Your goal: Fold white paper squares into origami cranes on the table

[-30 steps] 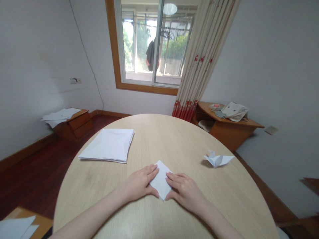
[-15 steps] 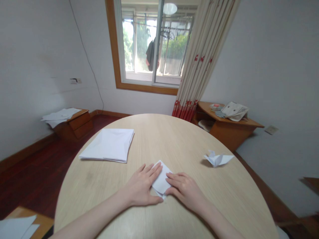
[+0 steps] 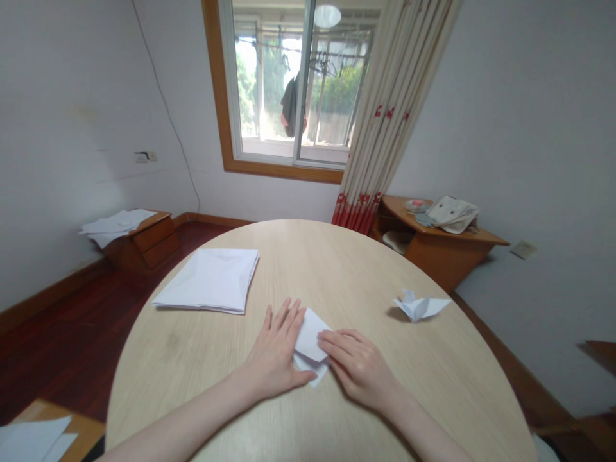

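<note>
Folded white paper (image 3: pixel 312 337) is laid on the near middle of the round bench (image 3: pixel 202 359), between two hands, its left and right sides partly covered. By the left hand (image 3: pixel 272 362) the paper's left edge is overlapped, the fingers being stretched out and slightly apart, with the thumb's tip set at the near flap. By the right hand (image 3: pixel 359 362) the right corner is covered, its fingers lying close together; the thumb is partly tucked from view, so whether the upper layer is pinched cannot be told. At the near end a gap is shown between upper and lower layers, but the folds inside cannot be made out. The bench's near edge is cut off, as are both forearms. On the far left, a stack of paper (image 3: pixel 206 279) is seen, its sheets too closely pressed to be counted; at right, the underside of a paper bird (image 3: pixel 418 309) is hidden. Loose sheets (image 3: pixel 31 439) are cut off at the near left corner.
</note>
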A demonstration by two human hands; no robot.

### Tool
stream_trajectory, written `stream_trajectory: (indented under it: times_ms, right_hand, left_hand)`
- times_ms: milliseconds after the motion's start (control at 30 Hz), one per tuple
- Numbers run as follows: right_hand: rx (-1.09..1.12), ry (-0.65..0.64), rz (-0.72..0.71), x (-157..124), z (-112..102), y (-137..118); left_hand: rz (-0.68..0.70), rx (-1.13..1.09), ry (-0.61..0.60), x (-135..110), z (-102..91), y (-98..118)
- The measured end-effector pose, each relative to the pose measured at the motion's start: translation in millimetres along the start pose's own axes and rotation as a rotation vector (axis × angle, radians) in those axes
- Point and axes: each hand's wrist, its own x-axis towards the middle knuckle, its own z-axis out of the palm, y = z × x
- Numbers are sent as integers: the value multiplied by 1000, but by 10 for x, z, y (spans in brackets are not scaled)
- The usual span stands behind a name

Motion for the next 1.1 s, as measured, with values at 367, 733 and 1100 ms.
stream_trajectory:
  times_ms: [367,733,1100]
  right_hand:
    - [-289,206,-82,38,19,-123]
    - [-372,324,79,48,52,4]
    - [-341,304,116,38,97,64]
  left_hand:
    - [-8,-13,149,-9,80,-7]
    - [-17,-62,208,-10,99,6]
    - [117,-93,258,-28,84,-6]
